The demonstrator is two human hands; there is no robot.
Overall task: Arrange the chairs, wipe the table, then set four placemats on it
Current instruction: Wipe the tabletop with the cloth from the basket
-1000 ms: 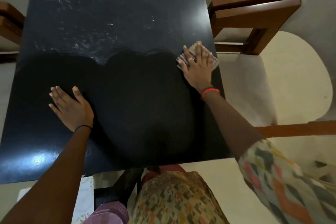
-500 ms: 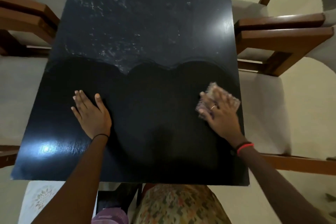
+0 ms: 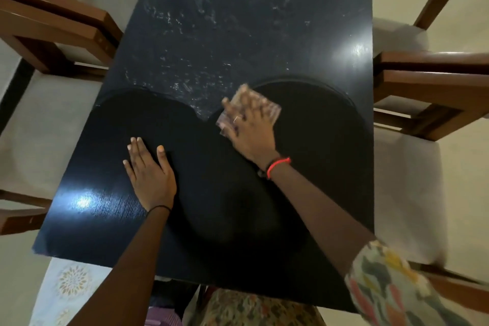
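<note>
A long black table point(image 3: 264, 21) fills the middle of the view. Its far half is streaked with pale smears; the near half is dark and wet-looking, bounded by curved wipe marks. My right hand point(image 3: 251, 130) presses flat on a small patterned cloth point(image 3: 272, 107) near the table's centre, at the edge of the smeared zone. My left hand point(image 3: 150, 174) rests flat on the near left part of the table, fingers straight. Wooden chairs with pale cushions stand on both sides: two on the left point(image 3: 53, 34) and two on the right point(image 3: 428, 79).
A pale patterned mat point(image 3: 71, 283) lies below the table's near left corner. The pale floor point(image 3: 397, 0) shows between the right-hand chairs. My patterned clothing point(image 3: 251, 309) is at the near table edge.
My right hand slid the cloth from the table's right edge toward me, then left and forward to the centre. The left hand stayed flat on the table. The view shifted right.
</note>
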